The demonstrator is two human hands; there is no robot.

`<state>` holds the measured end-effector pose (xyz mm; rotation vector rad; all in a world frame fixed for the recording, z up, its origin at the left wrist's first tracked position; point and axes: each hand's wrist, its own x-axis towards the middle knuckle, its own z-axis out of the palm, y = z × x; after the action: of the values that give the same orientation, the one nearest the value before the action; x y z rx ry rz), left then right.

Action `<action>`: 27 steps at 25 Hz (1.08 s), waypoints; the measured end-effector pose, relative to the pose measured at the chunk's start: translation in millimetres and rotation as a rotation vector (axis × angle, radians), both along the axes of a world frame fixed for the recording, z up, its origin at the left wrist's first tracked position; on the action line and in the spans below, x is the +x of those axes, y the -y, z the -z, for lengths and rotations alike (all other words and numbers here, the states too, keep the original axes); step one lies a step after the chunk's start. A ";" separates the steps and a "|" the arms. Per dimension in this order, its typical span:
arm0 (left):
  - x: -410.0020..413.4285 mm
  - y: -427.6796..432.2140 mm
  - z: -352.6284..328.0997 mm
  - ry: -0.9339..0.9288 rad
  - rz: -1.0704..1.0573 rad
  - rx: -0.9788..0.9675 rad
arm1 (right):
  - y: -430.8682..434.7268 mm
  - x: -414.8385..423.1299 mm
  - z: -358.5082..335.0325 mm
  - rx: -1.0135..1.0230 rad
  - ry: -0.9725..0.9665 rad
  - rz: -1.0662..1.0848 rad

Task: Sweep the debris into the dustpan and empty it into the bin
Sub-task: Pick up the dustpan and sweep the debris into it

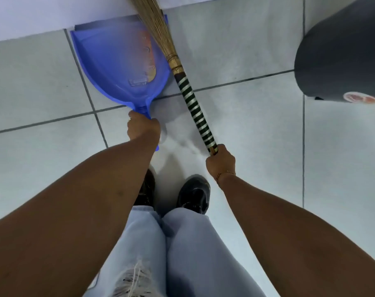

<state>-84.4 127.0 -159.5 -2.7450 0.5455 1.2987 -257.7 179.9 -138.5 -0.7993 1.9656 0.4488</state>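
Note:
A blue plastic dustpan [115,65] lies on the tiled floor with its mouth against the white wall base. My left hand [142,127] is shut on its handle. My right hand [221,160] is shut on the end of a broom's striped green-and-white handle [196,110]. The straw bristles [154,24] reach over the dustpan's right side toward the wall. An orange label shows inside the pan; I cannot make out any debris. The dark grey bin [341,50] stands at the upper right.
Pale grey floor tiles [257,129] with dark grout lines stretch around me. The white wall base [32,18] runs along the top left. My own black shoes [194,195] and light jeans are below the hands.

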 end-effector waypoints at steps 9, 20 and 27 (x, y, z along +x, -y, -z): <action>24.4 -15.1 -134.2 -0.180 0.089 0.202 | 2.4 22.2 -151.7 -0.007 -0.001 -0.045; 83.6 -99.8 -321.5 -0.050 -0.233 0.008 | -37.1 97.1 -330.6 -0.211 -0.048 -0.223; 157.6 -232.3 -379.7 0.016 -0.435 -0.171 | -129.6 200.5 -388.1 -0.469 0.095 -0.248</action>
<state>73.1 359.3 220.2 -3.1355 0.0539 1.3565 -57.2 309.5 249.6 -1.3444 1.9134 0.0830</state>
